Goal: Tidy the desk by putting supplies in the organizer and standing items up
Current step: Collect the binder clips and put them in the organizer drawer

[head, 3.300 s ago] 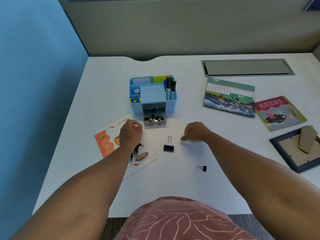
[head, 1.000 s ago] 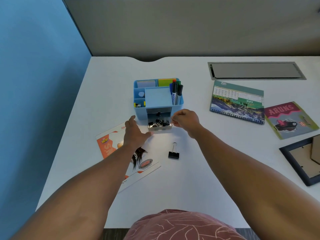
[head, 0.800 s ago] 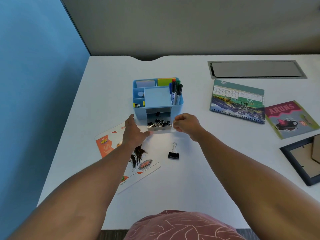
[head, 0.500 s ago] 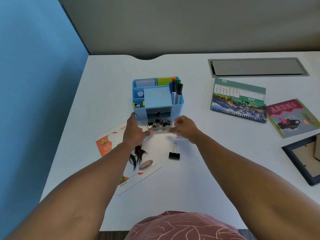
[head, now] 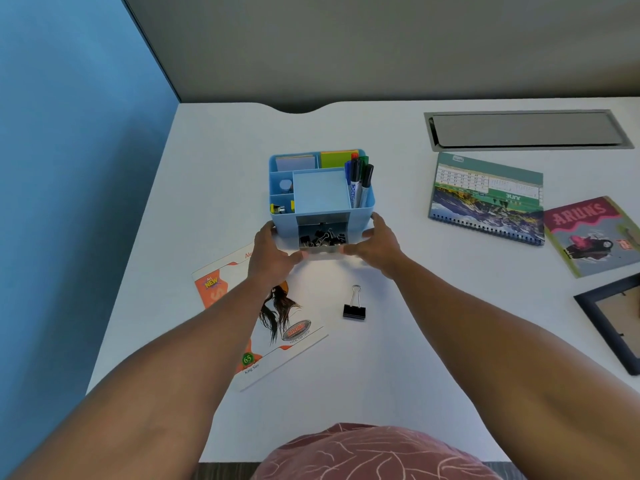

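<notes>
The light-blue organizer point(head: 284, 227) stands mid-desk with markers point(head: 360, 178) and sticky notes point(head: 337, 158) in its compartments. Its clear drawer point(head: 322, 250) sticks partly out at the front and holds several black binder clips point(head: 322, 239). My left hand point(head: 272, 252) grips the drawer's left front corner, fingers against the organizer's side. My right hand point(head: 379, 247) does the same at the right corner. One larger black binder clip point(head: 354, 308) lies loose on the desk, a little nearer to me than the drawer.
A flyer point(head: 294, 330) lies flat under my left forearm. To the right lie a spiral calendar point(head: 486, 199), a pink card point(head: 594, 233) and a dark picture frame point(head: 602, 320) face down. A metal cable hatch point(head: 526, 128) sits at the back right. A blue wall runs along the left.
The small clip that lay on the desk is gone. My right hand went to the drawer, then dropped to its right corner; my left hand closed on the left corner.
</notes>
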`<control>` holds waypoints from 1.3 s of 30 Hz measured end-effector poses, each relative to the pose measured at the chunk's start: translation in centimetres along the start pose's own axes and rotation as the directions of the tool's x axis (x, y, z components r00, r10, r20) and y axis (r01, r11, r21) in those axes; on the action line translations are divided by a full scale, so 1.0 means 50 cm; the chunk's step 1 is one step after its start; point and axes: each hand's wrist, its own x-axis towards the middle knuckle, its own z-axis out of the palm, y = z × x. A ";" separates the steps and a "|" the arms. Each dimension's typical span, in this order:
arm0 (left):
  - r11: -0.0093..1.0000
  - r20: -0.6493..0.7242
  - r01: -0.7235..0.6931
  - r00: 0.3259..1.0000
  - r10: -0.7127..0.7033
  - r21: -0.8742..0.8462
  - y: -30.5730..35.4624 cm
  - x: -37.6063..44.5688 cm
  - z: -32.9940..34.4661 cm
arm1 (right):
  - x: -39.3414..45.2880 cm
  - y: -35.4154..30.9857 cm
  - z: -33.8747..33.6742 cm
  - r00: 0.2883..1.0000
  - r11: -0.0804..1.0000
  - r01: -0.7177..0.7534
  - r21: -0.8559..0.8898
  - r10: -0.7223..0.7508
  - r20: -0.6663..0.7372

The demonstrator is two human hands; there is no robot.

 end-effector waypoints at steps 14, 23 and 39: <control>0.999 -0.072 0.047 0.996 -0.047 0.005 0.023 0.001 0.001 | 0.031 0.012 0.011 0.991 0.995 0.005 -0.098 -0.018 -0.134; 0.997 -0.122 0.069 0.990 -0.071 -0.017 0.032 0.002 0.004 | 0.043 0.010 0.021 0.980 0.991 -0.044 -0.127 0.018 -0.200; 0.995 -0.165 0.097 0.981 -0.101 -0.032 0.041 0.009 0.006 | 0.043 -0.005 0.020 0.971 0.975 -0.078 -0.207 0.027 -0.239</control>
